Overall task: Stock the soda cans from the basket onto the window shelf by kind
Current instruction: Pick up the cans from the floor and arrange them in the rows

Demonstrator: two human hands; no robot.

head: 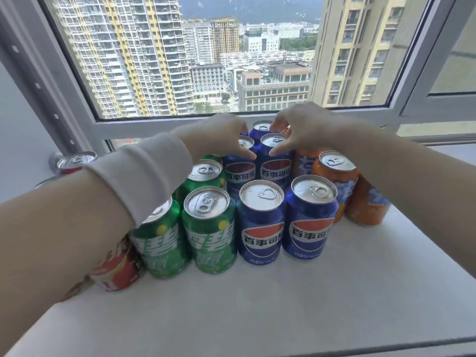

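Quite a bit is covered up here. The left forearm and its white sleeve lie across the left end of the window shelf, so the red can under the arm only shows its lower part. Another red-sided can pokes out behind the sleeve near the shelf's back left corner. The rearmost blue can, by the window frame, shows little more than its lid. The orange cans on the right are partly cut off by the right arm, and I can't count them.

Left hand is on the left middle blue can. The thumb is on the near side and the fingers curl over the top to the far side, where their tips are hidden. Right hand does the same on the right middle blue can, pinching it between thumb and curled fingers.

Both of those cans stand upright, touching each other, in the second row back from the shelf's front edge. In front of them are two more blue cans. The green cans are packed just left of the blue ones.
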